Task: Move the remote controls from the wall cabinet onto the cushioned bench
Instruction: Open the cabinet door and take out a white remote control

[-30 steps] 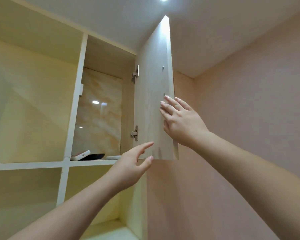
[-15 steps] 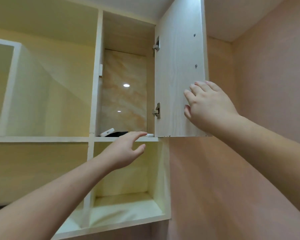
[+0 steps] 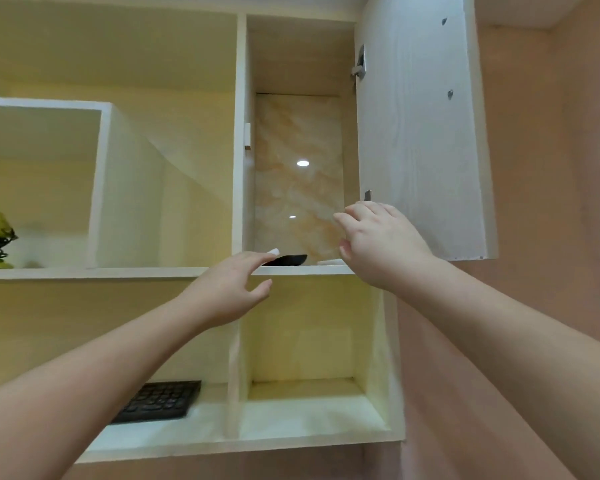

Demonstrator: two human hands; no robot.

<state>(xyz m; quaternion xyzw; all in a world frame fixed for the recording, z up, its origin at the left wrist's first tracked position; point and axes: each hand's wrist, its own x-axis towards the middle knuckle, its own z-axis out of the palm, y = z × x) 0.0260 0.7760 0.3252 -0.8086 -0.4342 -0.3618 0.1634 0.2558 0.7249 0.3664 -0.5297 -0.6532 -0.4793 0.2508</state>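
Cabinet door swung fully open, no longer touched. Right hand shifted from door edge into open compartment, fingers relaxed, holding nothing. Left hand raised to shelf lip, fingers spread, empty. Black remote, white remotes resting on shelf lip, ungrasped.

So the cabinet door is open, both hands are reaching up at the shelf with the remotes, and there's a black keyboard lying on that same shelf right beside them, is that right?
Not quite. The head view shows the black keyboard in the compartment below and to the left, not on the remotes' shelf. The rest holds: the cabinet door is open, and the left hand and right hand reach up toward the black remote and the white remote.
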